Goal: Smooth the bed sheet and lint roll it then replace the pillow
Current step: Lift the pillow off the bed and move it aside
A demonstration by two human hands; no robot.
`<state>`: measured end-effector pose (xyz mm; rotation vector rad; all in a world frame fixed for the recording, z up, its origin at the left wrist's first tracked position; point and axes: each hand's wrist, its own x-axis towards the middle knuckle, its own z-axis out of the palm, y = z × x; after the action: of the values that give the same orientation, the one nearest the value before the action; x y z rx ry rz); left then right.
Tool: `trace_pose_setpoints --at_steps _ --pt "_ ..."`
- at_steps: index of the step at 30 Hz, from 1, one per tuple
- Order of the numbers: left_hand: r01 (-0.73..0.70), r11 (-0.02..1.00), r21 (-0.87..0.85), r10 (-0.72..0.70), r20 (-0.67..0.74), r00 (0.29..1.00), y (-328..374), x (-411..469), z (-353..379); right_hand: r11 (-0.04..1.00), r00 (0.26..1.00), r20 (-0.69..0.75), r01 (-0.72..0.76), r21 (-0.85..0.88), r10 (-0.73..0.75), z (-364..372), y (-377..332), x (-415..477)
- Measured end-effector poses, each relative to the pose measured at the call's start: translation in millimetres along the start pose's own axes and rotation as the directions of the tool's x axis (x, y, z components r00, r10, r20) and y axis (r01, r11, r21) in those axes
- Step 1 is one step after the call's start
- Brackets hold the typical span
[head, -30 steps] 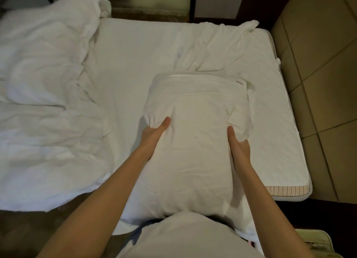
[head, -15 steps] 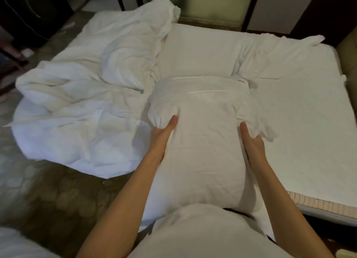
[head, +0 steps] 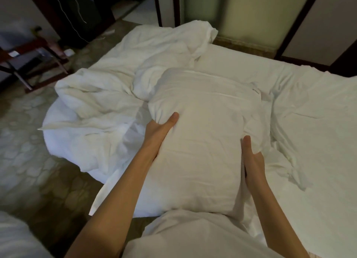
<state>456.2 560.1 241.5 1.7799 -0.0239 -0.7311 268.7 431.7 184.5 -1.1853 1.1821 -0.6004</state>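
Thumbs lie on top and the other fingers are hidden underneath as the left hand [head: 161, 131] and right hand [head: 253, 162] grip the sides of the white pillow [head: 202, 141]. It is held over the near edge of the bed sheet [head: 313, 122], with a rumpled duvet [head: 104, 95] to its left.

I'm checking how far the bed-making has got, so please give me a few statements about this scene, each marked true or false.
1. The left hand and right hand both grip the pillow. True.
2. The duvet is spread out flat. False: it is bunched up left of the pillow.
3. The sheet right of the pillow is wrinkled. True.
4. A lint roller lies on the sheet. False: no lint roller is in view.
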Motion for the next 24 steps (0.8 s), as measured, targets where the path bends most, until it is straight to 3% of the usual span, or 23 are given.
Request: trace_pose_setpoints --at_steps 14,24 --pt "-0.028 0.998 -0.059 0.022 -0.087 0.996 44 79 -22 0.996 0.993 0.095 0.076 -0.040 -0.072 72 -48 63" --pt "-0.014 0.997 -0.081 0.010 -0.048 0.999 63 154 -104 0.989 0.988 0.064 0.146 -0.030 -0.144 177 -77 56"
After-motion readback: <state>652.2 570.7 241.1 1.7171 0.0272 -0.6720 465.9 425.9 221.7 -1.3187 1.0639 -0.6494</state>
